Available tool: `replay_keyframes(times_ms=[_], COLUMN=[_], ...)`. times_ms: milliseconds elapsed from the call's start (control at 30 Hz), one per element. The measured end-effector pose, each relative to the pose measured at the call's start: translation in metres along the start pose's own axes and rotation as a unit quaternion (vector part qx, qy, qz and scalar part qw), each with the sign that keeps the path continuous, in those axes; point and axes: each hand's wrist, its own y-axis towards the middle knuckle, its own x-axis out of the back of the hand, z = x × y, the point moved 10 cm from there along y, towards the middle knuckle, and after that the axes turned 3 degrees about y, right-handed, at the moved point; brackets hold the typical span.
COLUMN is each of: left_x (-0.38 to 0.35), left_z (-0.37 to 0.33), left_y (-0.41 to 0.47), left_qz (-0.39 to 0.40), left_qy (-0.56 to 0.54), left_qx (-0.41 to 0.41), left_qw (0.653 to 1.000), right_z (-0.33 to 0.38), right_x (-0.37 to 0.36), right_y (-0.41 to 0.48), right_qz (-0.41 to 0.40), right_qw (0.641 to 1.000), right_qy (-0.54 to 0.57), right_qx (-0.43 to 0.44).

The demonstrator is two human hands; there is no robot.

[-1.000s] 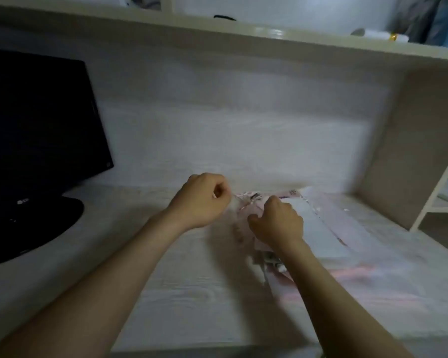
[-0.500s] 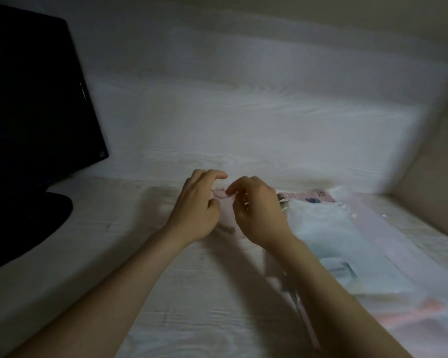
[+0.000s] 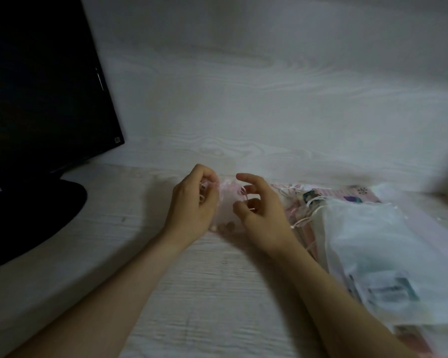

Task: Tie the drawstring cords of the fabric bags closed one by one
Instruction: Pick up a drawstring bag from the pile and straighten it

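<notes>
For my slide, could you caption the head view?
Two bare hands, left and right, tie a small sheer pink drawstring bag.

hands (image 3: 192, 202) now apart, right hand (image 3: 259, 210) opened

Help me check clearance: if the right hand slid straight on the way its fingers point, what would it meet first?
Probably the pink bag, just left of the right hand; beyond it the left hand. Depth is unclear.

Sheer pink cloth pouch (image 3: 226, 202), pale woodgrain desk (image 3: 207, 293)
</notes>
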Motion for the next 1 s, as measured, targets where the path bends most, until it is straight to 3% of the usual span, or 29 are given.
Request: replay_keyframes(times_ms=[300,567,667,767,900,1000], left_x=[-0.007,0.002,-0.002,-0.012,-0.008,0.0], left_z=[-0.011,0.019,0.022,0.023,0.029,0.033], left_y=[-0.006,-0.002,-0.003,-0.006,-0.005,-0.004], left_qz=[0.061,0.033,0.054,0.099,0.058,0.02], left_qy=[0.0,-0.004,0.015,-0.036,-0.014,0.064], left_qx=[-0.04,0.038,0.042,0.074,0.09,0.088], left_qw=[0.997,0.999,0.998,0.992,0.994,0.994], right_z=[0.027,0.017,0.018,0.019,0.019,0.018], right_x=[-0.004,0.007,0.003,-0.004,-0.002,0.001], right_y=[-0.01,-0.004,-0.004,-0.008,-0.007,-0.006], right_qz=[0.003,-0.034,-0.013,0.022,0.002,-0.004], right_qw=[0.995,0.996,0.995,0.994,0.995,0.995], right_qy=[-0.028,-0.004,-0.02,-0.043,-0.024,0.008], right_qx=[0.095,0.083,0.094,0.097,0.101,0.095])
